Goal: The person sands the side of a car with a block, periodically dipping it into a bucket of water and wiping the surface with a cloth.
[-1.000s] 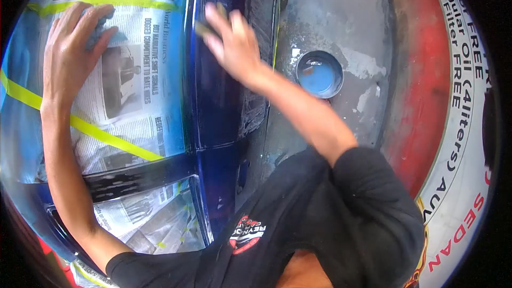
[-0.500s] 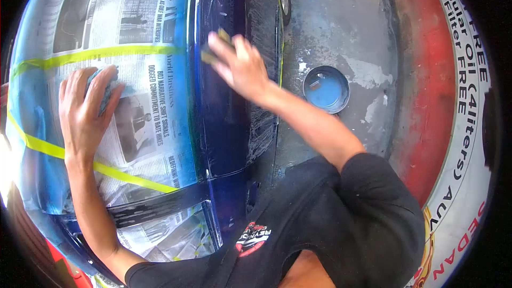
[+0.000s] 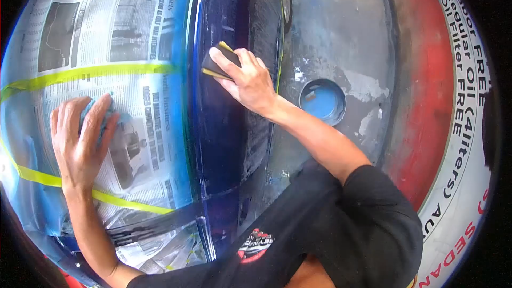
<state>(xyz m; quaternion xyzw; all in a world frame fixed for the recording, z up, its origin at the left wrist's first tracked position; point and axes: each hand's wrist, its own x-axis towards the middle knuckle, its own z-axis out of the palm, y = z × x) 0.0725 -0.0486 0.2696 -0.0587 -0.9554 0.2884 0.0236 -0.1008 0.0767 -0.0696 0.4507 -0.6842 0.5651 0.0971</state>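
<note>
Seen from above, a dark blue car body (image 3: pixel 221 154) runs from the top toward the bottom of the view, its side panel dulled by pale, whitish smears. To its right, a broad grey floor (image 3: pixel 346 16) stretches alongside, giving room between the car's outer edge and a curved red strip (image 3: pixel 421 90). Beyond that strip, a white banner (image 3: pixel 461 106) with printed lettering lines the far right.

On the left, sheets of newspaper (image 3: pixel 144 82) cover the car, crossed by a yellow-green tape strip (image 3: pixel 96 73) with a second one lower down. The masked area ends at a long edge beside the bare blue paint. The person's black T-shirt (image 3: pixel 330 218) fills the bottom, with both arms reaching forward.

The left hand (image 3: pixel 80 144) rests on the newspaper, fingers slightly apart and curled around a bunched blue cloth, mostly hidden beneath the palm. The right hand (image 3: pixel 248 82) is narrowed around a sanding block, thumb and fingers gripping it against the blue paint, well apart from the left hand.

A round bowl (image 3: pixel 344 104) sits on the floor, close beside the right forearm in this view, holding bluish liquid (image 3: pixel 324 109). The sanding block (image 3: pixel 217 65) is dark with yellowish edges and lies tilted under the fingers. The blue cloth (image 3: pixel 87 111) shows between the left fingers.
</note>
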